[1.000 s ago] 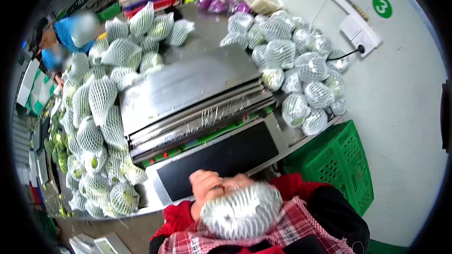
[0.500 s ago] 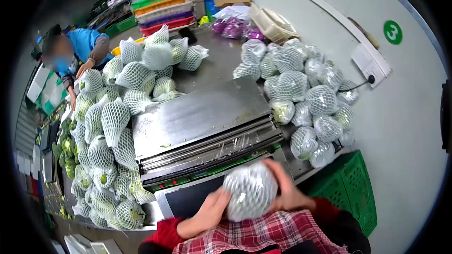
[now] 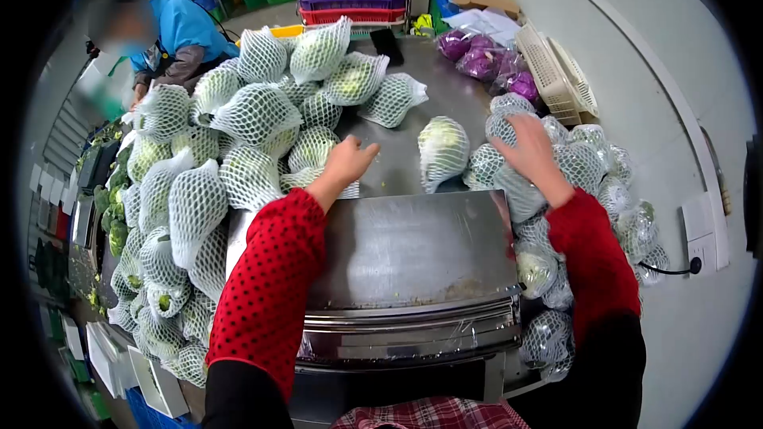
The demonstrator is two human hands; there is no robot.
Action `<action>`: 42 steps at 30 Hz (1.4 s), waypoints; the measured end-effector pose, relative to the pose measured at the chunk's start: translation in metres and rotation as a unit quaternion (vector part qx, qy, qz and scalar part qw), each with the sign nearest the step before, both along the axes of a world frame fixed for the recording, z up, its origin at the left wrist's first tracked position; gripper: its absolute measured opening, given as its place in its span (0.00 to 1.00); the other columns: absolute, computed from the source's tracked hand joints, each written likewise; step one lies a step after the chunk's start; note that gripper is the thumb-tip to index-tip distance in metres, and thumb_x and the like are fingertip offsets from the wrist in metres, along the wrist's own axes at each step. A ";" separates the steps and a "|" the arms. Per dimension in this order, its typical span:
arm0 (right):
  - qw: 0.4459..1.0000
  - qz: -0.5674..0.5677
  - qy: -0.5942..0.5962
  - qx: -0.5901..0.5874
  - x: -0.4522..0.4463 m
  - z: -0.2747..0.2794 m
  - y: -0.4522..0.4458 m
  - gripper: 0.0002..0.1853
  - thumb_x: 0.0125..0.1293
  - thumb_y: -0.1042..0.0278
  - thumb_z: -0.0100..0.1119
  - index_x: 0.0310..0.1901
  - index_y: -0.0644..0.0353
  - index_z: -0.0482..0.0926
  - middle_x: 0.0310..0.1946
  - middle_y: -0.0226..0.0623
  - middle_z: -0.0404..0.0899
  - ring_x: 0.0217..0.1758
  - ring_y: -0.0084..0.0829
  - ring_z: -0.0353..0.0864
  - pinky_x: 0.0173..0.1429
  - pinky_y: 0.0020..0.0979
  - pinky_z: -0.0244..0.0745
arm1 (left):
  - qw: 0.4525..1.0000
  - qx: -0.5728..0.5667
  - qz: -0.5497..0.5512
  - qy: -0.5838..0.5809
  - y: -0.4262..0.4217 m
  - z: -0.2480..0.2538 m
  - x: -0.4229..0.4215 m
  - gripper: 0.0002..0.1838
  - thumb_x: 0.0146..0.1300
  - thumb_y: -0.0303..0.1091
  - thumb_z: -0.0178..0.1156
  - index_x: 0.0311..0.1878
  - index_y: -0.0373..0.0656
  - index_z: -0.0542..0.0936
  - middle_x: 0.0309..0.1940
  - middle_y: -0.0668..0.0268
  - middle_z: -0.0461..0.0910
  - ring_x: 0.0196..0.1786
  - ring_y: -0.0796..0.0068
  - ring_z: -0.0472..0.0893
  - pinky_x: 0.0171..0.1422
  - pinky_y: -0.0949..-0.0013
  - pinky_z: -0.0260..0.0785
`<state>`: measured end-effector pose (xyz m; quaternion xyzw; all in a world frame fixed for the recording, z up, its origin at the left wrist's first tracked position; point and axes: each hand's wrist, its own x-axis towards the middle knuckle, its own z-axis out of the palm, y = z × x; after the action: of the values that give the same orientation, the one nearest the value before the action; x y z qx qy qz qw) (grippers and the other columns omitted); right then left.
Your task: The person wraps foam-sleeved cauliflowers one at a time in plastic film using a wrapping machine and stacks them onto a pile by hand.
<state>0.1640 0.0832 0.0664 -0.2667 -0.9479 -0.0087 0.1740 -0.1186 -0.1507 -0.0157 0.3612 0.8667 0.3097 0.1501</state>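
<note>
Our left grip (image 3: 350, 161) half-open, empty, white net-sleeved pale-green vegetables (image 3: 258, 115) beside it, our right grip (image 3: 528, 149) spread over round film-wrapped vegetables (image 3: 517, 199), hold unclear.

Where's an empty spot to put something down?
The machine's flat metal top is mostly bare between the red sleeves. The steel table has room between the purple bagged vegetables and the single netted vegetable, plus a gap from that vegetable to the left hand. The left netted pile and right wrapped pile, under the right hand, are crowded.
</note>
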 end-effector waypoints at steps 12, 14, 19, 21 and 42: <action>0.874 0.010 0.032 -0.485 -0.132 -0.103 0.015 0.30 0.62 0.52 0.62 0.51 0.76 0.73 0.40 0.50 0.81 0.38 0.37 0.83 0.37 0.37 0.78 | 0.916 -0.031 -0.181 -0.356 0.056 -0.006 0.037 0.50 0.54 0.53 0.68 0.73 0.41 0.54 0.64 0.53 0.68 0.59 0.59 0.74 0.53 0.54 0.75; 0.872 0.037 0.074 -0.482 -0.123 -0.059 -0.010 0.28 0.63 0.55 0.61 0.53 0.75 0.72 0.40 0.49 0.81 0.43 0.35 0.81 0.42 0.33 0.77 | 0.957 0.091 -0.155 -0.227 0.035 0.016 0.037 0.41 0.57 0.48 0.68 0.70 0.43 0.63 0.63 0.56 0.70 0.57 0.64 0.74 0.54 0.61 0.74; 0.739 0.163 0.218 -0.616 -0.081 0.026 -0.102 0.20 0.69 0.64 0.53 0.56 0.70 0.71 0.48 0.45 0.79 0.52 0.28 0.78 0.55 0.30 0.72 | 0.933 0.306 -0.095 -0.162 -0.078 0.105 0.052 0.36 0.59 0.42 0.68 0.65 0.33 0.65 0.55 0.56 0.76 0.50 0.72 0.78 0.55 0.71 0.71; 0.696 0.267 0.182 -0.641 -0.063 0.015 -0.135 0.17 0.68 0.67 0.51 0.55 0.68 0.72 0.51 0.47 0.78 0.55 0.32 0.76 0.59 0.34 0.70 | 0.882 0.329 -0.086 -0.327 -0.125 0.135 0.092 0.39 0.58 0.39 0.69 0.66 0.29 0.61 0.53 0.55 0.76 0.51 0.73 0.78 0.55 0.71 0.71; 0.967 0.012 -0.158 -0.202 0.112 0.028 -0.283 0.25 0.50 0.43 0.66 0.19 0.63 0.83 0.14 0.47 0.76 0.21 0.45 0.79 0.29 0.42 0.72 | 0.985 -0.094 0.004 0.143 -0.326 0.079 0.160 0.18 0.57 0.45 0.62 0.21 0.40 0.81 0.19 0.53 0.78 0.26 0.51 0.80 0.30 0.52 0.69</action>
<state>0.2757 -0.1996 0.0948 -0.2796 -0.9488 0.1427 -0.0350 0.0418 -0.4762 0.0637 0.3824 0.9059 0.1729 0.0569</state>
